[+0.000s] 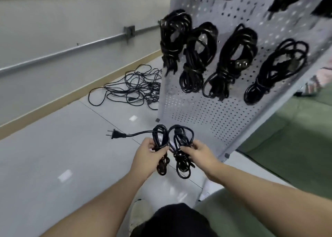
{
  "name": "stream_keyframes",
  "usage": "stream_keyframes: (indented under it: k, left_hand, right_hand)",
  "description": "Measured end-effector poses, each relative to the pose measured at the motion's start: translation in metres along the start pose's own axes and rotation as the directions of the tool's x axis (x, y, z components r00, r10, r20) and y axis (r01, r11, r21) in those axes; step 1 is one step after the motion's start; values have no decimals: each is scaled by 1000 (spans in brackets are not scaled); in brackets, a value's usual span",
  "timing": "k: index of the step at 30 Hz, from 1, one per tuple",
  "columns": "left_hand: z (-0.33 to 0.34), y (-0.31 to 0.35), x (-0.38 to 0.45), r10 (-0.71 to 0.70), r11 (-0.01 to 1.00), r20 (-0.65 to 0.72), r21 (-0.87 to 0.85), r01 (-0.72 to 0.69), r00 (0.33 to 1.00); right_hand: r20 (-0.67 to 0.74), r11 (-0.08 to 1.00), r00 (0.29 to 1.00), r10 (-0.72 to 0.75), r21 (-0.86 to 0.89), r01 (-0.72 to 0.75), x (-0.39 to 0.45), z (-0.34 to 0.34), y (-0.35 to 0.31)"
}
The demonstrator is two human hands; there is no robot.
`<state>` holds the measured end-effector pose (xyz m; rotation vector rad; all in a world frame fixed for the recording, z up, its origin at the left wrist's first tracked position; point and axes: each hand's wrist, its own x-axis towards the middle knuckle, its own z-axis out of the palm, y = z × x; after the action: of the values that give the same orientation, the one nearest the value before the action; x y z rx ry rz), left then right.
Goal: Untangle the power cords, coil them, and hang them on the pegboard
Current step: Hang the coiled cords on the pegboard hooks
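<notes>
Gripping one bundle each, left hand [147, 149] and right hand [198, 151] curl tight round the coiled cord [172, 147], plug [115, 134] dangling left, held low before the pegboard [197, 111] for hanging; tangled cords [133, 87] wait on the floor.

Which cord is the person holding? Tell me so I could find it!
Start at the big grey pegboard with coiled black cords hanging on it, then look just below its bottom edge. There, both hands hold one coiled black cord above the floor. Unlike the others, it isn't hanging, and its two-pin plug sticks out to the left.
</notes>
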<state>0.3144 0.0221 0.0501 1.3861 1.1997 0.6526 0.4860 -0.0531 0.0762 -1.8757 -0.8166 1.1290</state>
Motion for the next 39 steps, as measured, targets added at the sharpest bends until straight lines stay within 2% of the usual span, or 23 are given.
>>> stream_keyframes:
  k: [4, 6, 13, 19, 24, 36, 39]
  left_hand:
    - [33, 18, -6, 43, 999, 28, 10, -43, 999]
    - [44, 23, 1, 65, 998, -4, 9, -65, 998]
    - [40, 42, 62, 123, 991, -187, 78, -110, 975]
    - [23, 39, 114, 165, 982, -179, 121, -145, 970]
    - [26, 36, 143, 149, 988, -189, 71, -138, 971]
    - [43, 43, 167, 11, 999, -63, 53, -7, 998]
    - [41, 47, 154, 10, 998, -113, 66, -2, 994]
  right_hand:
    - [-105, 993, 994, 0, -121, -12, -14, -44, 10]
    - [-105, 992, 994, -23, -127, 10, -12, -58, 12]
    - [-22, 992, 992, -122, 15, 122, 31, -48, 2]
    - [-54, 976, 989, -140, 158, 147, 66, -25, -13]
    - [-101, 974, 983, -154, 154, 168, 81, -29, -13]
    - [-106, 958, 978, -181, 204, 199, 88, -35, -21]
    - [-103, 953, 977, -186, 221, 205, 88, -33, -26]
